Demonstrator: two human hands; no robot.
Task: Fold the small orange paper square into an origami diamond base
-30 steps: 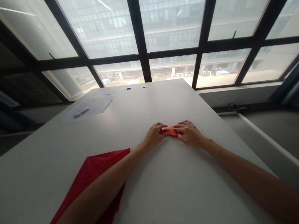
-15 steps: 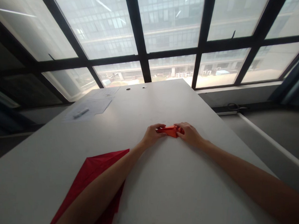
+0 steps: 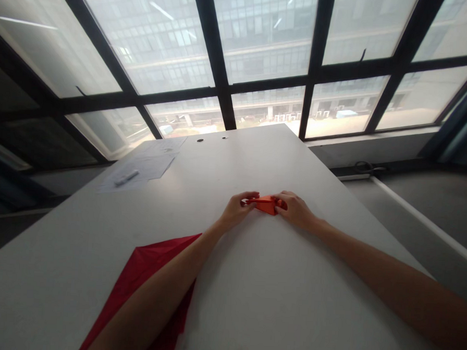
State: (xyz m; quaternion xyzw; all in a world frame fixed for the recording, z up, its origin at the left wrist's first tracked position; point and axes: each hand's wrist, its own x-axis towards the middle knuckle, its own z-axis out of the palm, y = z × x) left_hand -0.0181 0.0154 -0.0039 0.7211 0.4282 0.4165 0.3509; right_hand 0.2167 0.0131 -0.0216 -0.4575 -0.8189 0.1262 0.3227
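A small, orange, wedge-shaped folded piece (image 3: 268, 206), apparently paper, sits on the smooth white desk (image 3: 231, 295) between the two hands, within easy reach of both. The left hand (image 3: 237, 210) pinches its narrow end at nine o'clock between thumb and fingers, probably to steady it; the right hand (image 3: 293, 207) grips its broader end at three o'clock with fingers curled in, seemingly so that both ends stay under control. Resting low, near the desktop, likely spares the arms from bearing any weight. At eight o'clock from the piece lies a large, flat, dark red creased sheet (image 3: 163, 247), paper or cloth I cannot tell, partly hidden because the left forearm (image 3: 181, 279) crosses above it. Near ten o'clock, thin white paper sheets (image 3: 158, 163) carry a greyish oblong object (image 3: 127, 178), perhaps weighing them down, well apart from the hands.
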